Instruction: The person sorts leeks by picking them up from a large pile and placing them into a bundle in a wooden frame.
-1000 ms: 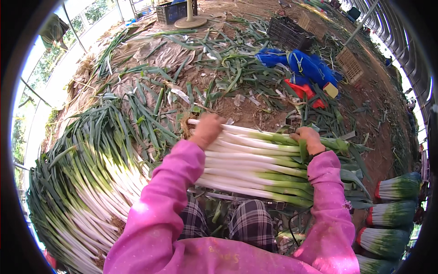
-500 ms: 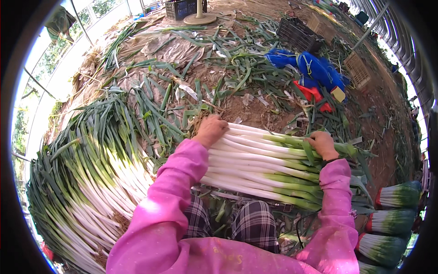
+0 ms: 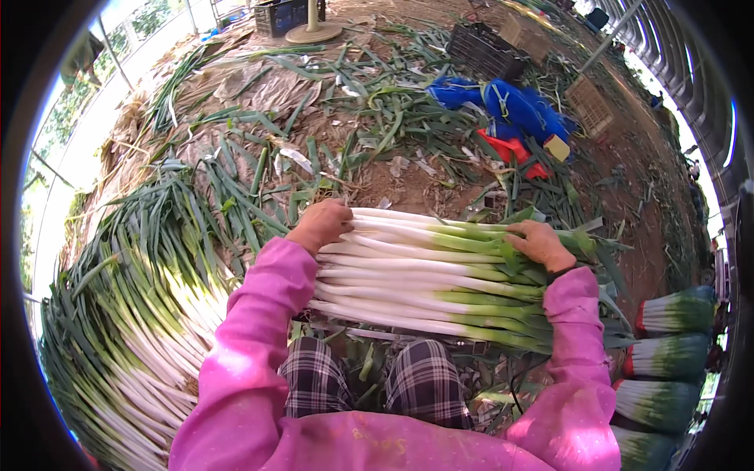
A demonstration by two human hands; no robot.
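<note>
A layer of leeks (image 3: 408, 271) lies crosswise in front of me over my knees, white stalks to the left and green leaves to the right. My left hand (image 3: 323, 224) is closed over the white ends at the far left corner of the layer. On the far right side, my right hand (image 3: 542, 245) curls round the green part of the uppermost leek. The root ends under my left palm are hidden. To my left spreads a large pile of loose leeks (image 3: 149, 314), leaves pointing away from me.
Tied leek bundles (image 3: 671, 355) with red bands stand in a row at the right. Beyond the layer lie cut leaves, blue netting (image 3: 510, 110), a red cloth (image 3: 514, 153), a black crate (image 3: 485, 53) and a tan crate (image 3: 589, 108). A round-based stand (image 3: 314, 33) is farther off.
The whole view has shifted, so the scene sits farther left. My hands are somewhat wider apart, the left one having moved left along the leeks' white ends.
</note>
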